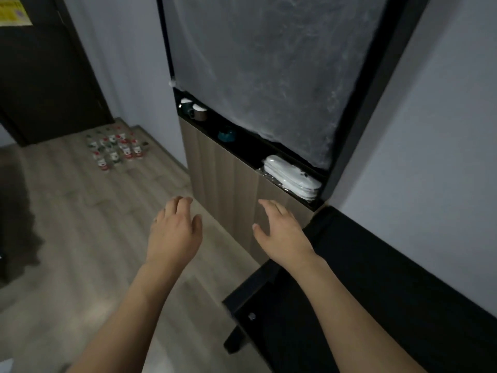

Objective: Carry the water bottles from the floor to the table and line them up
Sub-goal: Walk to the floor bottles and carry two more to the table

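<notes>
A pale wood-plank floor (80, 238) holds a cluster of small water bottles (117, 148) standing upright near a dark door. At lower right, a black table (376, 305) stands against the wall.

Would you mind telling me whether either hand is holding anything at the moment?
Nothing is held: the left hand and right hand are open and empty.

Clear water bottles (116, 149) carry red-and-white labels on the grey wood-grain floor (80, 224); the table (376, 305) is black, the door (45, 76) dark brown.
</notes>
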Available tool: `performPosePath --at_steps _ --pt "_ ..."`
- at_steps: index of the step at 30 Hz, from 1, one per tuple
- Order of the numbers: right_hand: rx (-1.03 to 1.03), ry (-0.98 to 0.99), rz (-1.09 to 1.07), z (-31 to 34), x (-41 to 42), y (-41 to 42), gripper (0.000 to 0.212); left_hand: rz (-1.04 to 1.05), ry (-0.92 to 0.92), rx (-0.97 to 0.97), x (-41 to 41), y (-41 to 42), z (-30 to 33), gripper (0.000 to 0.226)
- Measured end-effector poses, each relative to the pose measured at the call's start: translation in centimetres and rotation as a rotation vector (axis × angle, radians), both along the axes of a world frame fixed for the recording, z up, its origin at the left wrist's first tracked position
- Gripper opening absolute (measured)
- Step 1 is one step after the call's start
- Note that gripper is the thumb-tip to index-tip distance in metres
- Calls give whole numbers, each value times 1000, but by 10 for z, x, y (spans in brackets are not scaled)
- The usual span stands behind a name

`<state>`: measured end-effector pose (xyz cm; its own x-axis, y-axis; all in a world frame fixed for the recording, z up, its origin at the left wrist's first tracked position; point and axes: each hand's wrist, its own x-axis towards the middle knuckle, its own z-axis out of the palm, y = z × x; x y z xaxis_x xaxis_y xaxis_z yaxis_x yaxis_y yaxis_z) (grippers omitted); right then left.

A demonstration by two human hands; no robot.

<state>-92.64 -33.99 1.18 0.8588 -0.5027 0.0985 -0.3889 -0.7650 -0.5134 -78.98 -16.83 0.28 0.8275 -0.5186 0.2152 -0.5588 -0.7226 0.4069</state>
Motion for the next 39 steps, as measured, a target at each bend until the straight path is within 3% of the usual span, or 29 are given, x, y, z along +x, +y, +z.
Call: performPosePath --at_steps 13,31,39 --pt "-45 43 -21 -13 184 8 58 57 42 -35 183 10 -6 44" --pt "-68 42 65 -14 521 -10 55 154 15 33 492 2 3 45" --pt "-63 26 76 -17 700 12 55 140 9 50 673 25 -4 45"
